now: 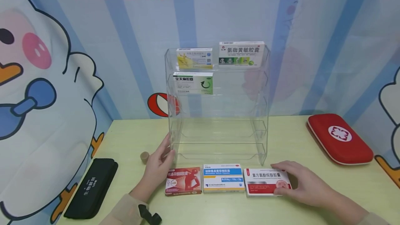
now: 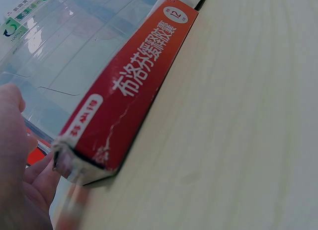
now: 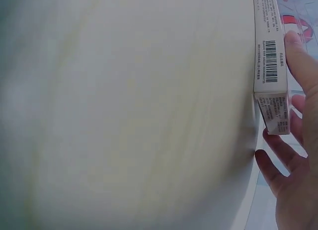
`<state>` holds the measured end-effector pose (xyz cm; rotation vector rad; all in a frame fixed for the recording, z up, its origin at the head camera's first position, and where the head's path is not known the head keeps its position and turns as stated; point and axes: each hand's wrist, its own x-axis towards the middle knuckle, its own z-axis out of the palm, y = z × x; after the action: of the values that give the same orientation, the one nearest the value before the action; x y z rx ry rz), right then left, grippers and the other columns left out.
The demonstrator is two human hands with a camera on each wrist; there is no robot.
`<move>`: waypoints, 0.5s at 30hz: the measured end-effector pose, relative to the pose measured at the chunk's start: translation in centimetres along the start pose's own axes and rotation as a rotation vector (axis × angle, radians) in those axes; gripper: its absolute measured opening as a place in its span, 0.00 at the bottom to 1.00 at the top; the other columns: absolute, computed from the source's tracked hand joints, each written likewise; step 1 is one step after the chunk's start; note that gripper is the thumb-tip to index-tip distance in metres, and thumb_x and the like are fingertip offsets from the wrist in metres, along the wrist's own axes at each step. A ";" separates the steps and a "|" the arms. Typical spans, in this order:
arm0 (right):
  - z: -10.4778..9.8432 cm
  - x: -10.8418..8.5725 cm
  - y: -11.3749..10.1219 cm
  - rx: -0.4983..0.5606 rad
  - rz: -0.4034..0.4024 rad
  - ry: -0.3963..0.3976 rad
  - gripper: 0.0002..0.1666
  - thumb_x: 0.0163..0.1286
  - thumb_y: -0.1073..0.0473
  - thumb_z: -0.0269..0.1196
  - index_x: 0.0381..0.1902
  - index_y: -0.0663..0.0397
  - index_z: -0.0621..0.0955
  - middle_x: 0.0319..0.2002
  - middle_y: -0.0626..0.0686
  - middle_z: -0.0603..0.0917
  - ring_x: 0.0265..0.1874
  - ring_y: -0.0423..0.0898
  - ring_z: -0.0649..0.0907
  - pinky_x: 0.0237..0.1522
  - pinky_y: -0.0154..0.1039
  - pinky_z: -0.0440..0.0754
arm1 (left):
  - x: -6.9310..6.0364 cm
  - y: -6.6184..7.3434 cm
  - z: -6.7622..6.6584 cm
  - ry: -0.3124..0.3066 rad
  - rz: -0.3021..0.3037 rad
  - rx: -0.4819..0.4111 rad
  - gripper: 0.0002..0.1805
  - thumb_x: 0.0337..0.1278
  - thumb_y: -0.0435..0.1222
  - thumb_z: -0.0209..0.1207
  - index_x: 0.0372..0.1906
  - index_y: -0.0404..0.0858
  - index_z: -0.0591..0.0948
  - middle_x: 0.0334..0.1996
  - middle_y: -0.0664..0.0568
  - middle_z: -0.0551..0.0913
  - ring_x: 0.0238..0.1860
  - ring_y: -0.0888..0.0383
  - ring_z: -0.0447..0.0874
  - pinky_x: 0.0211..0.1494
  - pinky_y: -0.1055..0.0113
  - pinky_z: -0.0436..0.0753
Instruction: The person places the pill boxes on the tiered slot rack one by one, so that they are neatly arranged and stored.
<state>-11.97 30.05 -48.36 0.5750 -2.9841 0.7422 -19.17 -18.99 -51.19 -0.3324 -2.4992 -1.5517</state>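
Note:
A clear tiered display rack (image 1: 218, 148) stands on the table, with a yellow-and-white medicine box (image 1: 194, 59), a large white medicine box (image 1: 241, 55) and a green-and-white medicine box (image 1: 193, 83) on its upper tiers. My left hand (image 1: 157, 162) grips the rack's lower left side, some fingers hidden behind the panel. Before the rack lie a red medicine box (image 1: 183, 181), a blue-and-white medicine box (image 1: 223, 180) and a red-and-white medicine box (image 1: 265, 182). My right hand (image 1: 307, 185) holds the red-and-white box by its right end, thumb on its face; the right wrist view shows its barcode side (image 3: 271, 61).
A black case (image 1: 90, 188) lies at the table's left. By my left hand is a small brown cylindrical thing (image 1: 144, 157). On the right rests a red zip case (image 1: 340, 138) with a white emblem. A cartoon-printed backdrop (image 1: 137, 44) hangs behind the table.

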 end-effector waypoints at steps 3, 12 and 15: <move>-0.2 0.1 0.0 -0.007 -0.012 0.024 0.47 0.56 0.27 0.80 0.69 0.39 0.85 0.64 0.43 0.88 0.62 0.48 0.86 0.60 0.51 0.94 | 0.0 0.1 0.0 0.000 -0.013 0.009 0.39 0.84 0.38 0.58 0.90 0.61 0.59 0.83 0.46 0.73 0.77 0.40 0.80 0.73 0.50 0.85; -1.2 0.5 0.2 0.072 -0.056 0.101 0.35 0.57 0.47 0.86 0.63 0.41 0.89 0.59 0.46 0.91 0.46 0.29 0.84 0.46 0.30 0.92 | 0.0 0.0 0.1 -0.001 -0.024 0.018 0.39 0.84 0.38 0.58 0.90 0.62 0.59 0.83 0.46 0.72 0.78 0.40 0.80 0.74 0.49 0.84; -1.6 0.8 0.3 0.107 -0.108 0.148 0.31 0.55 0.55 0.86 0.59 0.42 0.91 0.56 0.46 0.92 0.46 0.27 0.85 0.44 0.30 0.93 | 0.0 0.1 0.1 -0.003 -0.019 0.015 0.39 0.84 0.38 0.58 0.90 0.61 0.59 0.83 0.46 0.72 0.78 0.40 0.80 0.73 0.49 0.84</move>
<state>-12.89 30.74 -47.03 0.6494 -2.7681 0.8972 -19.16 -18.89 -51.15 -0.3097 -2.5220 -1.5401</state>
